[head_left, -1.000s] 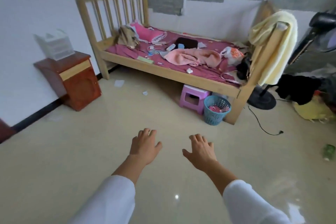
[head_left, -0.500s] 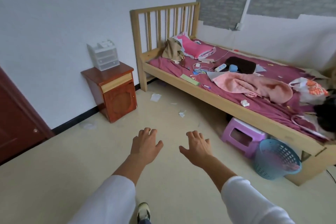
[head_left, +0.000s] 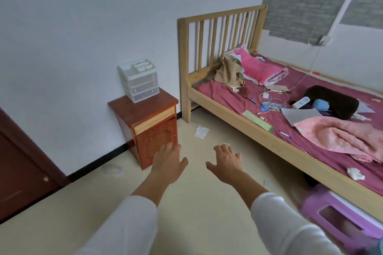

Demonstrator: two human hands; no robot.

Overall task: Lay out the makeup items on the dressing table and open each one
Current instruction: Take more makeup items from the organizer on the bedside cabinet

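Beside the bed (head_left: 238,122), the red bench (head_left: 148,104) with its white drawer organizer (head_left: 139,80), where makeup items probably waited unseen, had swung toward the view's middle, while the left hand (head_left: 169,162) and the right hand (head_left: 227,161) stayed spread and empty, so laying out had not begun.

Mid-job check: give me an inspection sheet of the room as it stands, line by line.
Surface: red-brown bedside cabinet top, bearing a white drawer organizer.
Job's things: no makeup items recognisable; the organizer's contents cannot be told.
Clutter: paper scraps on the floor; clothes, papers and small items strewn on the bed.
Hands: left hand and right hand open, holding nothing, out over the floor.
Cables: white cables tangled on the bed.
Surroundings: white wall, dark door at left, purple stool by the bed.
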